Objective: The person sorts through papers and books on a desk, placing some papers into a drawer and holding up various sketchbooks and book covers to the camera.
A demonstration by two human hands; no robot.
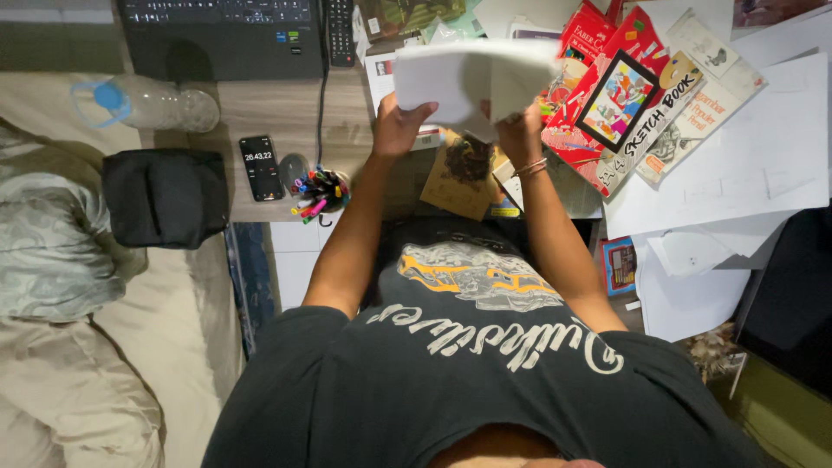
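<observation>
A: Overhead view, looking down past a dark printed T-shirt [485, 364] onto a cluttered wooden desk [260, 113]. Both bare arms raised, holding a folded sheet of white paper [472, 78] above the desk's middle.

B: Grip?

A: Left hand [400, 121] clasping the paper's lower left edge, thumb over the front, remaining fingers hidden behind. Right hand [520, 130] curled at the lower right, fingers closed on the sheet, a thin bangle at the wrist. Paper smooth, matte, bent into a soft fold, one flap hanging forward.

B: Beneath it?

A: A brown cardboard piece [455, 178] with a dark tangled drawing, flat on the desk just below the hands.

B: To the right?

A: Glossy red pencil boxes [598, 95], a long sketch book [659, 113], then large loose white sheets [745, 165] overlapping.

B: To the left?

A: Cup of bright marker pens [319, 192], a black phone [261, 167] with lit screen, a clear plastic bottle [147, 102] lying on its side, a soft black pouch [165, 198], a laptop [221, 35] at the top edge.
</observation>
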